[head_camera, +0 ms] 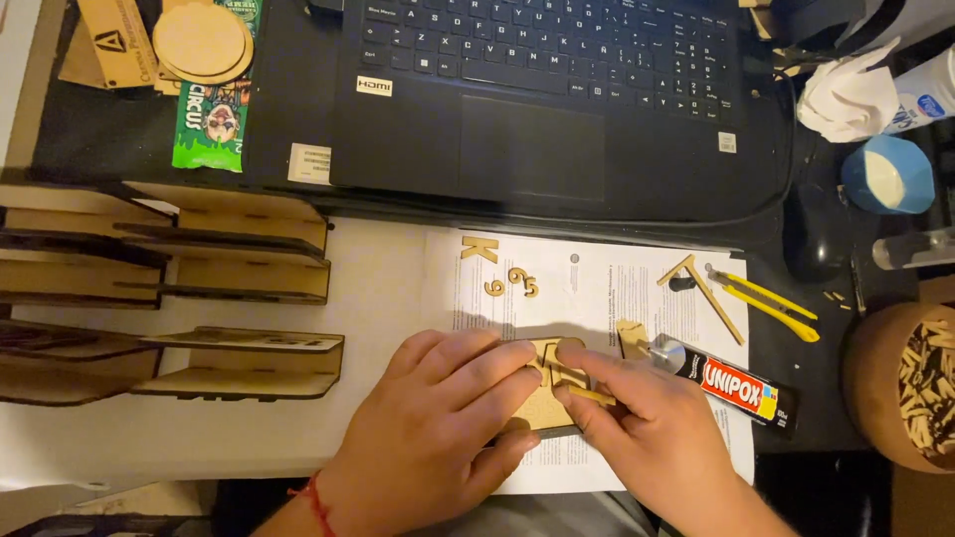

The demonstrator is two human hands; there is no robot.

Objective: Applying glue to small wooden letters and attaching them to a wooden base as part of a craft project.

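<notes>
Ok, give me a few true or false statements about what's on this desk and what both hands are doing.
1. Both hands, left hand and right hand, press on a small flat wooden piece. True.
2. The glue tube lies left of the hands. False: it lies to their right.
3. The laptop is closed. False: it is open, keyboard showing.
4. A yellow utility knife lies right of the printed paper sheet. True.
5. Wooden cutouts rest on the paper sheet. True.

Small plaque (542, 408) pale matt wood, cut letters (479, 250) the same. Sheet (597, 288) thin matt paper. Glue tube (741, 386) glossy with metal neck. Laptop (537, 99) matt black plastic. Knife (766, 301) yellow plastic. Racks (234, 239) raw wood, dark scorched edges.
</notes>
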